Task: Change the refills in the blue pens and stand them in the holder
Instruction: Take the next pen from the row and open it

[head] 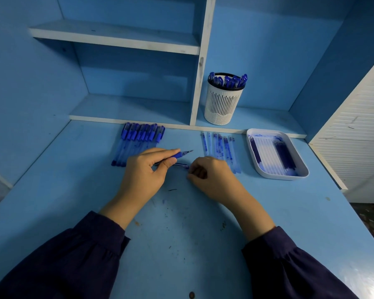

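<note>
At frame centre: left hand [144, 170] curled round pen [178, 154]; light, probably slippery, so hold rubber grip. Right hand [211, 174] curled, contents unclear.

Dark navy sleeves [63, 266], gathered cuffs [115, 231]

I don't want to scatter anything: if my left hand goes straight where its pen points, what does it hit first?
Probably the row of refills: the left hand aims its pen right and slightly away, at the leftmost one. Height is unclear.
</note>
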The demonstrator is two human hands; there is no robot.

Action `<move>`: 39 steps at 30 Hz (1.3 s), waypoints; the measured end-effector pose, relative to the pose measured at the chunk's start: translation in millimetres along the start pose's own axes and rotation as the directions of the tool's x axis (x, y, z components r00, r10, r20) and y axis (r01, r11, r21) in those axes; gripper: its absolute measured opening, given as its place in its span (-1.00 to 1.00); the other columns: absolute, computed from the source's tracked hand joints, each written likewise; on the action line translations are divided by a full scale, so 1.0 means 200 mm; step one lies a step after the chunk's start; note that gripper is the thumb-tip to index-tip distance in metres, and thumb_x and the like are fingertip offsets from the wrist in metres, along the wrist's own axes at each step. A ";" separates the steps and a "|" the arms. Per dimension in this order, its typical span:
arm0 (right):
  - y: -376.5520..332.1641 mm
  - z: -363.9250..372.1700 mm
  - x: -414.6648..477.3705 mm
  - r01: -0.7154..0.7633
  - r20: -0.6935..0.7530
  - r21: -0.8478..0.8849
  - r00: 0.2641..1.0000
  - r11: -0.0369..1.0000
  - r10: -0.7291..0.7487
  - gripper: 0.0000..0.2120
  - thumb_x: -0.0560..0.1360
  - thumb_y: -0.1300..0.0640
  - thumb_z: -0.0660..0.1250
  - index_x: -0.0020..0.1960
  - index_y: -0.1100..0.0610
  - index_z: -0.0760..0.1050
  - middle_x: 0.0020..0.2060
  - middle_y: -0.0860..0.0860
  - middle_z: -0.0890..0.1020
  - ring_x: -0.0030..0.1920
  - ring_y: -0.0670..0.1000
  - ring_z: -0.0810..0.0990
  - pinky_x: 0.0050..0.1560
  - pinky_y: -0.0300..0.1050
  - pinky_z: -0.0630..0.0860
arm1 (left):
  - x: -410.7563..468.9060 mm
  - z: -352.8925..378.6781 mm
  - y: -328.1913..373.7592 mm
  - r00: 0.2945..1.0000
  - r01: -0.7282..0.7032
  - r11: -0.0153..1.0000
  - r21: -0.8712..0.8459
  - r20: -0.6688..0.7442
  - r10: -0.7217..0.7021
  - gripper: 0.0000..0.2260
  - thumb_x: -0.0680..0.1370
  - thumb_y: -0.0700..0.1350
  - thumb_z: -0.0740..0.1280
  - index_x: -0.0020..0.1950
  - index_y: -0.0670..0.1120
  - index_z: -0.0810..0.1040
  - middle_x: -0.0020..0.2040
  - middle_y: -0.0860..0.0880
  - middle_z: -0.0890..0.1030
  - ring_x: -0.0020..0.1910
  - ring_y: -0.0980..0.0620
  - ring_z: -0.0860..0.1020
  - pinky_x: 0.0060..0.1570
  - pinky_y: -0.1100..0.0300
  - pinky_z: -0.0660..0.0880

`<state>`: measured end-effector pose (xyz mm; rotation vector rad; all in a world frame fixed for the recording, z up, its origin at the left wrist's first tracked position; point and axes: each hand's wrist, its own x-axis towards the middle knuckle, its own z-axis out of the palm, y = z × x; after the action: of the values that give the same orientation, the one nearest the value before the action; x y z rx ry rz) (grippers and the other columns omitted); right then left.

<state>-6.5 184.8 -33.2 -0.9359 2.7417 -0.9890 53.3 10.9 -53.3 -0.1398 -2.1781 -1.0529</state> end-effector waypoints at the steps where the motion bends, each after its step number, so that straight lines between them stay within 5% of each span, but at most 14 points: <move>1: 0.00 0.00 0.00 -0.004 0.005 0.000 1.000 1.000 0.004 -0.92 0.47 0.22 0.39 -0.04 0.18 0.60 -0.20 -0.01 0.54 -0.26 -0.13 0.44 -0.22 -0.52 0.33 | 0.00 0.00 0.00 1.000 0.000 1.000 0.000 0.003 0.000 -0.77 0.50 -0.25 0.45 0.15 -0.16 0.66 0.03 0.08 0.66 0.02 0.28 0.60 0.01 0.48 0.48; 7: 0.01 -0.07 -0.01 -0.105 -0.065 0.201 0.991 0.974 0.120 -0.87 0.44 0.19 0.47 -0.01 0.11 0.64 -0.24 -0.07 0.62 -0.24 -0.18 0.55 -0.18 -0.49 0.44 | 0.00 0.00 -0.01 1.000 0.019 1.000 -0.013 0.025 -0.019 -0.77 0.50 -0.24 0.45 0.15 -0.13 0.67 0.03 0.08 0.67 0.02 0.23 0.61 -0.01 0.44 0.51; 13: -0.05 -0.09 -0.02 -0.009 -0.129 0.557 0.987 0.830 0.098 -0.77 0.46 0.25 0.45 0.11 0.12 0.60 -0.16 0.07 0.66 -0.18 -0.09 0.63 -0.10 -0.35 0.52 | 0.00 0.01 0.00 0.998 -0.016 1.000 -0.004 0.054 0.016 -0.77 0.50 -0.25 0.45 0.15 -0.11 0.67 0.01 0.04 0.69 -0.01 0.20 0.62 -0.07 0.40 0.53; 21: -0.03 -0.11 -0.02 -0.010 -0.121 0.487 0.989 0.873 0.079 -0.91 0.48 0.26 0.43 -0.05 0.13 0.66 -0.26 -0.10 0.68 -0.23 -0.17 0.62 -0.11 -0.34 0.51 | -0.01 0.02 0.00 0.996 -0.032 0.999 -0.013 0.078 0.033 -0.77 0.51 -0.23 0.45 0.15 -0.08 0.68 0.00 0.05 0.70 -0.07 0.14 0.64 -0.16 0.12 0.59; 27: 0.00 -0.15 -0.01 -0.021 -0.151 0.610 0.978 0.792 0.142 -0.89 0.50 0.32 0.38 -0.06 0.17 0.64 -0.27 0.06 0.70 -0.20 0.03 0.68 -0.04 -0.15 0.62 | -0.01 0.01 0.02 0.997 -0.026 0.999 -0.028 0.069 0.028 -0.77 0.51 -0.19 0.44 0.16 -0.09 0.67 0.00 0.11 0.68 -0.10 0.14 0.63 -0.15 0.17 0.58; 31: 0.02 -0.18 0.00 0.073 -0.286 0.741 0.934 0.668 0.214 -0.87 0.55 0.39 0.28 -0.02 0.25 0.58 -0.27 0.08 0.68 -0.23 0.00 0.69 -0.08 -0.16 0.62 | -0.01 0.01 0.01 0.999 0.002 0.999 -0.036 0.034 -0.001 -0.78 0.51 -0.18 0.44 0.16 -0.11 0.67 -0.01 0.10 0.68 -0.12 0.11 0.63 -0.13 0.25 0.58; 39: -0.06 -0.08 0.00 0.148 -0.460 0.739 0.824 0.658 0.331 -0.81 0.50 0.36 0.36 0.00 0.12 0.65 -0.20 -0.07 0.70 -0.13 -0.14 0.65 -0.02 -0.30 0.53 | 0.00 0.05 0.01 1.000 0.007 1.000 0.001 0.001 -0.007 -0.79 0.51 -0.23 0.46 0.14 -0.14 0.68 -0.09 0.04 0.69 -0.23 0.11 0.59 -0.28 0.35 0.51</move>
<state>-4.8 186.7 -12.6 -0.3493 2.2164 -2.4341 49.9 19.5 -56.0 -0.1322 -2.1818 -1.0554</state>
